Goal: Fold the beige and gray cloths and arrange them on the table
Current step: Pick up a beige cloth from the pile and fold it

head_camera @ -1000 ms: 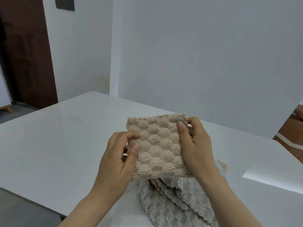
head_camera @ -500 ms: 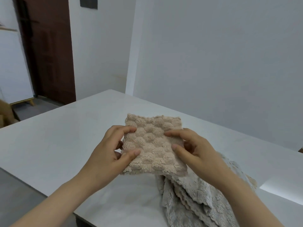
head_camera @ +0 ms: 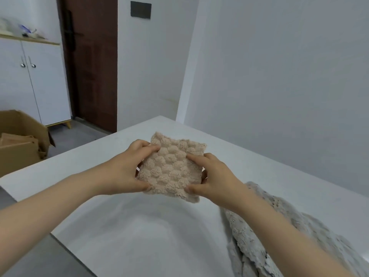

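A folded beige cloth [head_camera: 171, 168], with a tufted honeycomb pile, is held in both hands over the middle of the white table [head_camera: 127, 232]. Whether its underside touches the table top cannot be told. The cloth is seen as a small, roughly square pad, its far corner raised and its near corner drooping slightly.

The left hand [head_camera: 127, 172] is clamped on the cloth's left edge: the fingers are curled over the far side of that edge and the thumb is pressed against the near side. The right hand [head_camera: 215, 178] is clamped on the right edge: the forefinger is laid on the cloth's upper face, the thumb is pinched in at the near corner, and the remaining fingers are hidden behind the pad.

The gray cloth [head_camera: 279, 232] is left in a rumpled heap on the near right part of the table. It is partly covered by the right forearm and is cut off by the lower right edge of the view. It is blurred, so its folds cannot be made out.

Beyond the table's far left corner a dark brown door [head_camera: 93, 66] is seen. To the left of the table a white cabinet [head_camera: 30, 82] is stood on the floor, with an open cardboard box [head_camera: 22, 148] nearer the table's left edge. A dark wall plate [head_camera: 141, 10] is fixed high above the table's far corner.
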